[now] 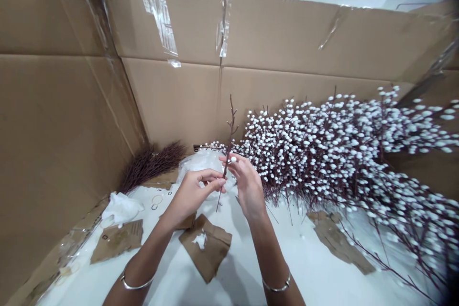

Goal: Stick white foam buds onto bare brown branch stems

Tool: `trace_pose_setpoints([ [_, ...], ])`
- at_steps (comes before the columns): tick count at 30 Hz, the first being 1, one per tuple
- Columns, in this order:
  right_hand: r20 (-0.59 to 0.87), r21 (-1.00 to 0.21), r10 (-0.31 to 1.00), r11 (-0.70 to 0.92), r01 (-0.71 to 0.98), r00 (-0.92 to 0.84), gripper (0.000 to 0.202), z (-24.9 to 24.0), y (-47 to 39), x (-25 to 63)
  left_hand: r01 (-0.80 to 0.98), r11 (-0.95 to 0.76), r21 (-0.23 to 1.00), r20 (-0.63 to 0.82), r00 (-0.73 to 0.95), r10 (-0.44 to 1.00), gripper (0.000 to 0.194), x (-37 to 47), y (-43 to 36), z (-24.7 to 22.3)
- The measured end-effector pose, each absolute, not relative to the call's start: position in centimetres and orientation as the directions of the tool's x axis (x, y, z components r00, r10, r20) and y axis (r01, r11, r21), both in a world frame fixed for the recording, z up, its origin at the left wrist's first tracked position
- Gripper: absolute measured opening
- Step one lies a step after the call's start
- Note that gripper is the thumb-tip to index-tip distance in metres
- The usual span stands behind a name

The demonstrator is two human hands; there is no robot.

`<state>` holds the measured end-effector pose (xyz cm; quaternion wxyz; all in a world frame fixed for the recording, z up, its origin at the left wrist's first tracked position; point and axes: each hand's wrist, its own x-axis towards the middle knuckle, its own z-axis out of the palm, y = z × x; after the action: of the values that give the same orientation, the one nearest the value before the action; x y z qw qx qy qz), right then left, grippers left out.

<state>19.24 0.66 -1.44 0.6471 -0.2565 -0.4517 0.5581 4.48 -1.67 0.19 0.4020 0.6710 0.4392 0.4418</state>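
Note:
A thin brown artificial twig [230, 129] with short bare side stubs stands nearly upright in front of me. My left hand [201, 189] pinches its lower stem between thumb and fingers, and the stem's end pokes out below. Beside the stem, the bent fingers of my right hand [247, 181] close around a small white berry [233, 159] against the twig. Whether the berry is fixed on a stub is hidden by the fingers. Just right of my hands lies a big heap of berry-covered branches [315, 143].
Bare brown twigs [154, 165] lie bundled at the left. Clear plastic wrap [191, 165] sits behind my hands. Cardboard scraps [211, 253], one with a white blob [200, 240], and crumpled white material [122, 208] rest on the white table [247, 282]. Tall cardboard walls [172, 100] surround it.

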Motion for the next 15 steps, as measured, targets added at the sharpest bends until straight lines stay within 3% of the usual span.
trace_pose_setpoints([
  [5, 0.288, -0.865, 0.955, 0.294, -0.407, 0.078, 0.022, -1.7, 0.4, 19.0, 0.293, -0.305, 0.906, 0.245, 0.225, 0.943, 0.018, 5.3, -1.8, -0.5],
  [11, 0.246, -0.857, 0.958, 0.285, -0.429, 0.146, 0.017, -1.6, 0.4, 18.9, 0.271, -0.335, 0.902, 0.263, 0.27, 0.926, 0.018, 6.3, -2.1, -0.7],
  [15, 0.271, -0.824, 0.942, 0.332, -0.46, 0.196, 0.014, -1.6, 0.6, 19.1, 0.395, -0.415, 0.82, 0.294, 0.332, 0.896, 0.027, 4.4, -0.7, -0.7],
])
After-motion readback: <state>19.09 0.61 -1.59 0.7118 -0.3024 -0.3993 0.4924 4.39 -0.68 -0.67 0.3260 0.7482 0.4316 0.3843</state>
